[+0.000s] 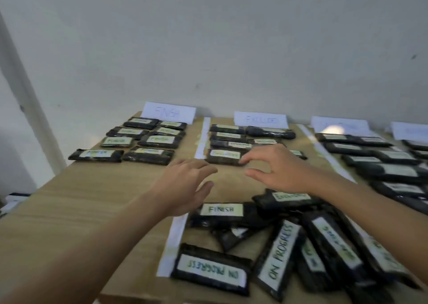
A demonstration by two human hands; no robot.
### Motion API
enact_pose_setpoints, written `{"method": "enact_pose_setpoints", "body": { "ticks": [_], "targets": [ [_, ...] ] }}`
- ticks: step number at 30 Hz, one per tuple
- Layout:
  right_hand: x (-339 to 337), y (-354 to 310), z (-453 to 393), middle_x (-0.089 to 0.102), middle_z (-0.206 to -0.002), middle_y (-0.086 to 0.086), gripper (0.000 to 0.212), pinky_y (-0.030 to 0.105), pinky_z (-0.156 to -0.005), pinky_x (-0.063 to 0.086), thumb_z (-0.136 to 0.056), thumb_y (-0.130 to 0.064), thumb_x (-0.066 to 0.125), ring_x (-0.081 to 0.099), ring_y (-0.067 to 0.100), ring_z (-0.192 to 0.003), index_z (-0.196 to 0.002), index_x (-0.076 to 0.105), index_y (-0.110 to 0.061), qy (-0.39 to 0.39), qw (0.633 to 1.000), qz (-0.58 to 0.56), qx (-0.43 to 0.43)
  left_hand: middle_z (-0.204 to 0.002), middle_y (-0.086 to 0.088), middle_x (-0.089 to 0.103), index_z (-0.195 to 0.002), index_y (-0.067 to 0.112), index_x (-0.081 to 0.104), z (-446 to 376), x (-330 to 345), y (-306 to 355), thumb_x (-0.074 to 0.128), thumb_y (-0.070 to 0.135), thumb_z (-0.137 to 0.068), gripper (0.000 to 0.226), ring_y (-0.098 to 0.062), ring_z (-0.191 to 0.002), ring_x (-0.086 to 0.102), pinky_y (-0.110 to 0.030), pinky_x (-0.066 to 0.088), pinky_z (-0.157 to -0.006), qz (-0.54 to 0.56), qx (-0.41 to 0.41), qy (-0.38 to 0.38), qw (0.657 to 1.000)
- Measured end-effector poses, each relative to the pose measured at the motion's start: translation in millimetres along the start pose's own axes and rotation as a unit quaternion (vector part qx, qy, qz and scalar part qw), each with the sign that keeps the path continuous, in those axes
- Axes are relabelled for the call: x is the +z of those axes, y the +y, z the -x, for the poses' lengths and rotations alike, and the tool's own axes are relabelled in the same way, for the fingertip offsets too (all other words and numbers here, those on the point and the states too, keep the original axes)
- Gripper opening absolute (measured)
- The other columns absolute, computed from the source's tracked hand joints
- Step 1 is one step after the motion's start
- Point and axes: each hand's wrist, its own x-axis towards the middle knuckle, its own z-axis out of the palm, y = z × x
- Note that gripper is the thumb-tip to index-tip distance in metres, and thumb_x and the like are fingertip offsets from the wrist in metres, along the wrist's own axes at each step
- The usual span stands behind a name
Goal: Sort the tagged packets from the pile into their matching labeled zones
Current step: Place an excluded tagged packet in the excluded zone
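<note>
A pile of black packets with white tags lies at the near right of the wooden table [69, 202]. On top I read a FINISH packet [222, 212], an EXCLUDED packet [287, 198] and two ON PROGRESS packets [212, 270] [279, 256]. My left hand [185, 185] hovers open just beyond the FINISH packet, holding nothing. My right hand [278, 167] hovers with fingers loosely curved above the table, its fingertips by the nearest sorted EXCLUDED packet [225, 156]; it holds nothing.
Zone cards stand against the wall: FINISH [169, 112], EXCLUDED [261, 119], and two unreadable ones further right. Several packets lie in rows in each zone. White tape strips [201, 139] [173, 236] divide the zones. The table's left edge drops off.
</note>
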Motion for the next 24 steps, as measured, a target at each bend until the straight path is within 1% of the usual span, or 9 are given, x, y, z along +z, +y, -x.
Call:
{"method": "enact_pose_setpoints", "body": {
  "ticks": [3, 6, 9, 11, 14, 17, 19, 22, 24],
  "targets": [
    [-8, 20, 38, 0.064, -0.114, -0.007, 0.027, 0.03, -0.098, 0.039, -0.088, -0.026, 0.059, 0.052, 0.003, -0.102, -0.113, 0.064, -0.02, -0.006, 1.0, -0.006, 0.027, -0.13, 0.005, 0.056, -0.128, 0.025, 0.051, -11, 3, 26, 0.009, 0.052, -0.079, 0.07, -0.017, -0.121, 0.051, -0.032, 0.034, -0.098, -0.013, 0.034, -0.012, 0.999],
    [-9, 29, 64, 0.06, -0.122, -0.01, 0.03, 0.03, -0.103, 0.036, -0.09, -0.027, 0.057, 0.05, 0.003, -0.113, -0.119, 0.059, -0.025, -0.047, 0.998, -0.009, 0.044, -0.134, 0.009, 0.051, -0.132, 0.029, 0.046, -13, 5, 44, 0.012, 0.051, -0.085, 0.063, -0.013, -0.125, 0.046, -0.029, 0.028, -0.101, -0.02, 0.046, -0.049, 0.998],
    [-5, 33, 75, 0.048, -0.133, -0.011, 0.041, 0.032, -0.107, 0.033, -0.09, -0.026, 0.055, 0.042, 0.006, -0.123, -0.13, 0.048, -0.028, -0.105, 0.993, 0.002, 0.05, -0.135, 0.01, 0.05, -0.133, 0.029, 0.044, -10, 5, 55, 0.02, 0.047, -0.088, 0.054, -0.011, -0.125, 0.044, -0.03, 0.027, -0.104, -0.017, 0.045, -0.079, 0.996],
    [-2, 35, 76, 0.04, -0.141, -0.01, 0.049, 0.033, -0.109, 0.03, -0.091, -0.028, 0.053, 0.037, 0.01, -0.129, -0.137, 0.038, -0.027, -0.124, 0.99, 0.033, 0.059, -0.134, 0.009, 0.05, -0.133, 0.028, 0.045, -8, 6, 59, 0.026, 0.044, -0.093, 0.047, -0.011, -0.125, 0.044, -0.03, 0.028, -0.104, -0.011, 0.038, -0.081, 0.996],
    [2, 37, 74, 0.041, -0.14, -0.008, 0.049, 0.033, -0.107, 0.033, -0.091, -0.032, 0.053, 0.038, 0.012, -0.128, -0.137, 0.037, -0.028, -0.134, 0.987, 0.046, 0.074, -0.135, 0.009, 0.05, -0.134, 0.028, 0.044, -10, 6, 64, 0.031, 0.042, -0.097, 0.042, -0.012, -0.125, 0.044, -0.031, 0.029, -0.105, -0.015, 0.026, -0.086, 0.996],
    [1, 33, 74, 0.046, -0.132, -0.011, 0.045, 0.03, -0.102, 0.036, -0.089, -0.033, 0.057, 0.044, 0.01, -0.12, -0.131, 0.044, -0.029, -0.101, 0.991, 0.06, 0.058, -0.137, 0.008, 0.049, -0.137, 0.026, 0.04, -15, 5, 69, 0.03, 0.044, -0.097, 0.045, -0.012, -0.126, 0.044, -0.031, 0.029, -0.105, -0.018, 0.013, -0.088, 0.996],
    [-2, 31, 76, 0.045, -0.127, -0.014, 0.045, 0.027, -0.101, 0.033, -0.087, -0.031, 0.061, 0.043, 0.008, -0.117, -0.129, 0.046, -0.029, -0.05, 0.996, 0.059, 0.042, -0.137, 0.007, 0.049, -0.138, 0.025, 0.037, -19, 5, 71, 0.031, 0.047, -0.095, 0.048, -0.013, -0.126, 0.044, -0.032, 0.029, -0.104, 0.005, -0.01, -0.084, 0.996],
    [-2, 34, 79, 0.046, -0.123, -0.011, 0.045, 0.026, -0.101, 0.026, -0.083, -0.028, 0.066, 0.041, 0.008, -0.115, -0.125, 0.05, -0.027, 0.048, 0.997, 0.057, 0.02, -0.126, 0.008, 0.057, -0.134, 0.023, 0.041, -26, 5, 73, 0.037, 0.051, -0.092, 0.051, -0.013, -0.117, 0.052, -0.033, 0.039, -0.1, 0.093, -0.05, -0.061, 0.993],
    [1, 40, 79, 0.052, -0.119, -0.004, 0.047, 0.027, -0.099, 0.026, -0.077, -0.025, 0.072, 0.047, 0.015, -0.112, -0.12, 0.056, -0.023, 0.114, 0.992, 0.059, 0.005, -0.114, 0.006, 0.063, -0.127, 0.02, 0.048, -30, 5, 77, 0.043, 0.046, -0.092, 0.044, -0.012, -0.107, 0.057, -0.03, 0.045, -0.092, 0.188, -0.076, -0.044, 0.978]
  ]
}}
